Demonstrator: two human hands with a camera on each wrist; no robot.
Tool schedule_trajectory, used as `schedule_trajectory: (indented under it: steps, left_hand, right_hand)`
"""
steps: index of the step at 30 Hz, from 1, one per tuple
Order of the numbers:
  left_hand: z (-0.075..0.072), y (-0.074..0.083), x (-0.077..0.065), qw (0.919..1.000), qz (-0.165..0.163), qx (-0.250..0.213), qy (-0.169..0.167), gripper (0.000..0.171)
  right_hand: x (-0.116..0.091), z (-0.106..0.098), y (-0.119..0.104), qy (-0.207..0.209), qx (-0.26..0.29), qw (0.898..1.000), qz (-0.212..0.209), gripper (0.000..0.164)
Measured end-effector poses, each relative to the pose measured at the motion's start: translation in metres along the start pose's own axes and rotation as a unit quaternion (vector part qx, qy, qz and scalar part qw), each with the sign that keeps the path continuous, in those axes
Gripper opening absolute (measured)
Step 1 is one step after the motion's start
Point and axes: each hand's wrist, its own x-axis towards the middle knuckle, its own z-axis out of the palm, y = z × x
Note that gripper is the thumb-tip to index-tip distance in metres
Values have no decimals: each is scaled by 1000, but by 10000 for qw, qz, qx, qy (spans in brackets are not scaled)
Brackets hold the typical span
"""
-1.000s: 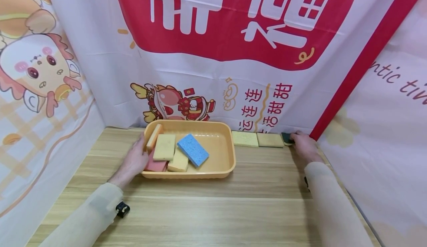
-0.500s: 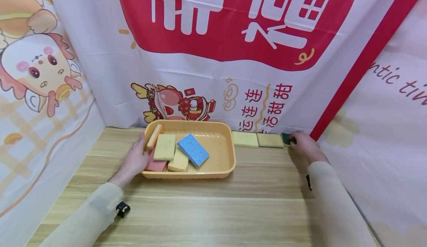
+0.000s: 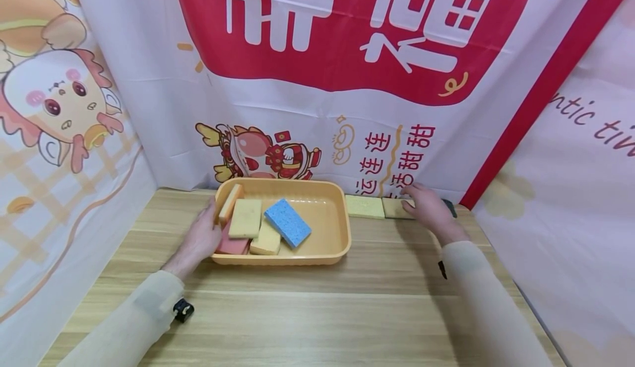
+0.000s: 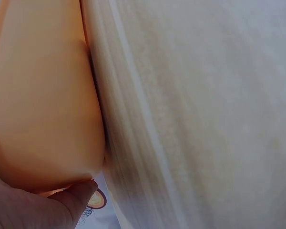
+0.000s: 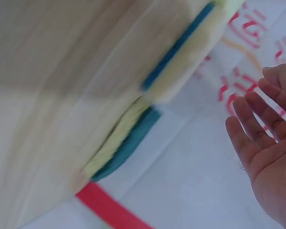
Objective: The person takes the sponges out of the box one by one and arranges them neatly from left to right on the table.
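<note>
A light orange plastic tray point(image 3: 317, 260) stands at the back of the table. My left hand point(image 3: 200, 240) grips its left end; in the left wrist view the tray's outer wall point(image 4: 43, 95) fills the left side. Inside lie a blue sponge point(image 3: 288, 224), a pale yellow sponge point(image 3: 245, 219), an orange-and-cream one point(image 3: 230, 204) and a pink one point(image 3: 233, 244). Right of the tray, a yellow sponge point(image 3: 365, 206) and a tan sponge point(image 3: 394, 208) line the wall. My right hand point(image 5: 271, 143) hovers, fingers spread and holding nothing, near the green-backed sponge point(image 5: 126, 140).
A white printed cloth point(image 3: 297, 102) hangs directly behind the tray and the row. Similar cloths close off the left and right sides. The wooden table point(image 3: 317, 312) stretches out in front of the tray.
My right hand has let go of the green-backed sponge at the row's right end, lifted, and moved left over the tan sponge. My left hand and the tray have stayed put.
</note>
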Motion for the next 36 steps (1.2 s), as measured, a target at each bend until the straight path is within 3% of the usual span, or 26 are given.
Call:
schedule_trajectory:
  steps: [13, 36]
  left_hand:
    - [0, 1, -1, 10000, 53, 11, 19, 88]
    - [0, 1, 0, 10000, 14, -62, -5, 91]
  right_hand:
    - [3, -3, -81, 294, -83, 9980, -559, 31]
    - [-6, 11, -192, 597, 399, 9885, -1329, 37]
